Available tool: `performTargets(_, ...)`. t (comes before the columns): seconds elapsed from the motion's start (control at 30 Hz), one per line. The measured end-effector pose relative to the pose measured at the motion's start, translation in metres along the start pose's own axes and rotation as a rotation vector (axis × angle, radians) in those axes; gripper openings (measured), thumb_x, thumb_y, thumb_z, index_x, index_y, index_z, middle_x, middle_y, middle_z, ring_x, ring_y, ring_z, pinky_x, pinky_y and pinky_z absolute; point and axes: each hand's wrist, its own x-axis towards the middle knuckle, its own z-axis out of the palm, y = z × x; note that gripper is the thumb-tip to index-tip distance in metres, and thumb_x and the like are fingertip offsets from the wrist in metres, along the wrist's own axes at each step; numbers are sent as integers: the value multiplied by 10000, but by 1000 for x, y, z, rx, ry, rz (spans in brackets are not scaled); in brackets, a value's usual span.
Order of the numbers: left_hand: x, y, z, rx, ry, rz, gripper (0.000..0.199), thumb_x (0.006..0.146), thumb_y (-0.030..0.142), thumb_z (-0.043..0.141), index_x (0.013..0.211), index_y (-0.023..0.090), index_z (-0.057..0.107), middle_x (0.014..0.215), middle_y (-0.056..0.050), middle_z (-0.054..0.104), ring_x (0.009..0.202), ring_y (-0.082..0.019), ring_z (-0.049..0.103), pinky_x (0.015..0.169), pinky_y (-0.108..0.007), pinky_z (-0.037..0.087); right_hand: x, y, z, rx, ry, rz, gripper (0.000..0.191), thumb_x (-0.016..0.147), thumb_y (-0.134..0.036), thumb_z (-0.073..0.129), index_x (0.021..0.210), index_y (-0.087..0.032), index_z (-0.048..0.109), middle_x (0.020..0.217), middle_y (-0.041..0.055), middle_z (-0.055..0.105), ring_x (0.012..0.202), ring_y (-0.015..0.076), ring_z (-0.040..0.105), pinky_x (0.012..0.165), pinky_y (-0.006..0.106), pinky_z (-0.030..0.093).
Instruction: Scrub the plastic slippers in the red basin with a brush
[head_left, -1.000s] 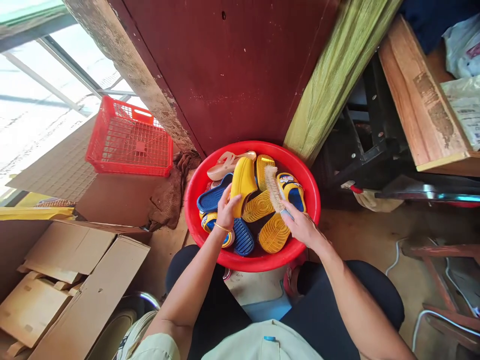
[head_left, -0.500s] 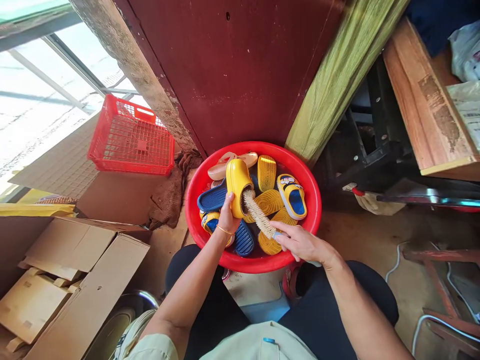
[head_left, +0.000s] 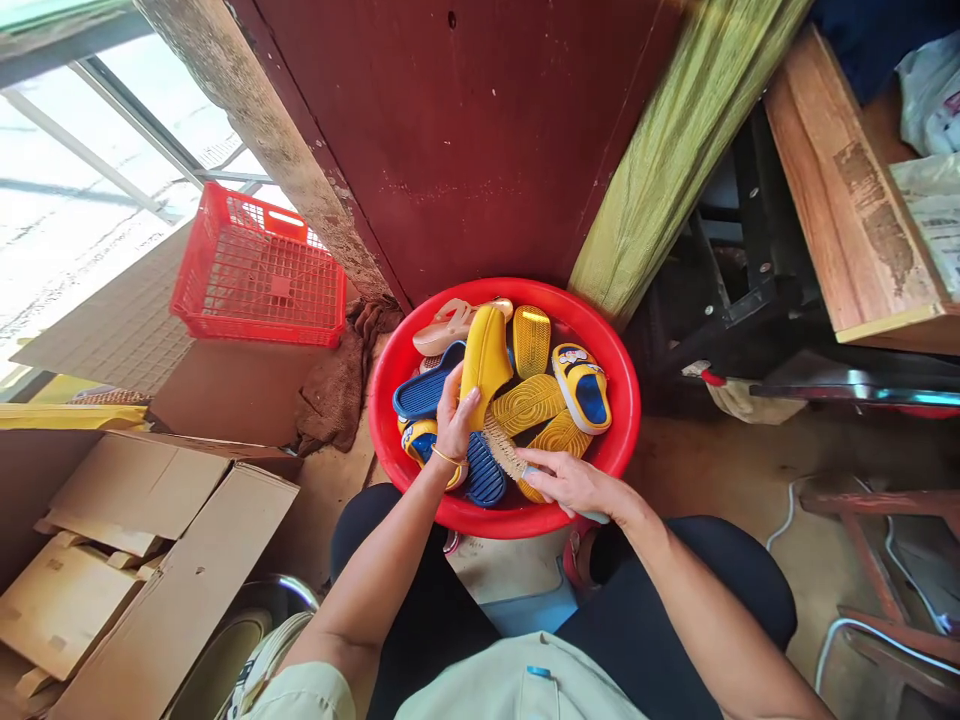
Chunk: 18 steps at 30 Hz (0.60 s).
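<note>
My left hand (head_left: 455, 420) grips a yellow clog (head_left: 486, 355) by its lower left side, above a red basin (head_left: 634, 400). A brush with pale bristles (head_left: 504, 447) is held by its handle in my right hand (head_left: 566, 482), index finger stretched along it. Its bristled end is at the clog's lower edge; the tip is partly hidden. In the basin lie a yellow-and-blue clog (head_left: 583, 390), a blue slipper (head_left: 429, 385), yellow soles (head_left: 531, 340) and a beige sandal (head_left: 442, 333).
A red crate (head_left: 262, 270) stands at the upper left, with a brown cloth (head_left: 334, 400) beside it. Cardboard boxes (head_left: 172, 590) fill the lower left. A dark red door (head_left: 465, 150) rises behind the basin. Wooden furniture (head_left: 862, 200) is at the right.
The yellow clog has turned in my left hand, its opening no longer facing the camera. My right hand and the brush have shifted left and slightly down, the bristles now below the clog.
</note>
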Motion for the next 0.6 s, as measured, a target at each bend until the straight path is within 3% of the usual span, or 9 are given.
performTargets(0.07, 3, -1, -3, 86, -39, 74, 590, 859, 515, 636, 1374, 239, 552, 1330, -91, 599, 1258, -306, 524, 1092, -452, 397, -8, 1, -2, -90, 47, -34, 540, 944, -300, 439, 1471, -201, 500, 1039, 61, 754, 765, 167, 708, 737, 288, 557)
performTargets(0.17, 4, -2, -5, 258, -118, 217, 613, 800, 475, 714, 1345, 235, 573, 1406, -114, 530, 1317, -325, 471, 1136, -497, 337, -20, 6, -11, -247, 102, -42, 502, 928, -288, 463, 1417, -249, 569, 1356, 56, 642, 1170, 226, 636, 998, 336, 479)
performTargets(0.27, 3, -2, -6, 323, -132, 271, 788, 706, 465, 798, 1401, 231, 508, 1461, -130, 471, 1368, -347, 408, 1154, -513, 303, -33, 14, -22, -358, 142, 40, 514, 936, -285, 450, 1443, -316, 534, 1307, 29, 677, 1128, 223, 665, 968, 327, 490)
performTargets(0.37, 4, -3, -4, 240, -142, 141, 896, 706, 458, 798, 1472, 231, 394, 1350, -132, 559, 1234, -318, 528, 1063, -481, 410, -39, 22, -32, -456, 222, 129, 535, 953, -300, 434, 1485, -344, 468, 1193, 33, 734, 1013, 232, 709, 878, 325, 514)
performTargets(0.47, 4, -5, -3, 189, -93, 50, 764, 740, 417, 777, 1405, 230, 451, 1108, -81, 650, 976, -244, 617, 921, -401, 487, -38, 30, -38, -550, 299, 209, 547, 965, -320, 422, 1512, -353, 419, 1174, 52, 739, 1012, 262, 709, 850, 350, 512)
performTargets(0.6, 8, -10, -5, 241, 42, 94, 558, 756, 390, 759, 1250, 217, 566, 1021, -45, 641, 893, -213, 595, 853, -345, 477, -32, 35, -42, -633, 361, 239, 545, 970, -319, 416, 1515, -345, 414, 1188, 63, 732, 1027, 271, 703, 850, 362, 508)
